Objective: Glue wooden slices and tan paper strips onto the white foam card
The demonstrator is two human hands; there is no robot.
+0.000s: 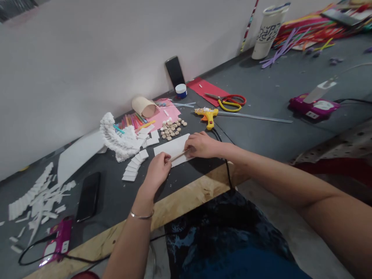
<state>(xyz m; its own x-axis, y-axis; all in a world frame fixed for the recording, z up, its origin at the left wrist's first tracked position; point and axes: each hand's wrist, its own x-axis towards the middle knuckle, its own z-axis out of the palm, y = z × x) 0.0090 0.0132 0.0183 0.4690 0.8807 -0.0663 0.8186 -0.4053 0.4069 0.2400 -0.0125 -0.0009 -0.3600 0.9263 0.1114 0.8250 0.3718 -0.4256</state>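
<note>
My left hand [157, 170] and my right hand [202, 144] each pinch one end of a thin wooden stick [178, 155], held low over a white card sheet [171, 148] on the dark table. Both hands are closed on the stick. A row of small white card pieces [134, 166] lies just left of the left hand. A pile of small round wooden pieces [172, 128] sits behind the sheet. A yellow glue gun [207, 115] lies just beyond my right hand, its black cord running off the table edge.
A white folded-paper bundle [117, 140], coloured sticks [132, 121], pink paper [165, 112], a paper cup [143, 106], scissors [231, 101], a metal ruler [255, 117], a black phone [88, 197], white scraps [35, 197], a small jar [181, 90] and a magenta power strip [312, 106] crowd the table.
</note>
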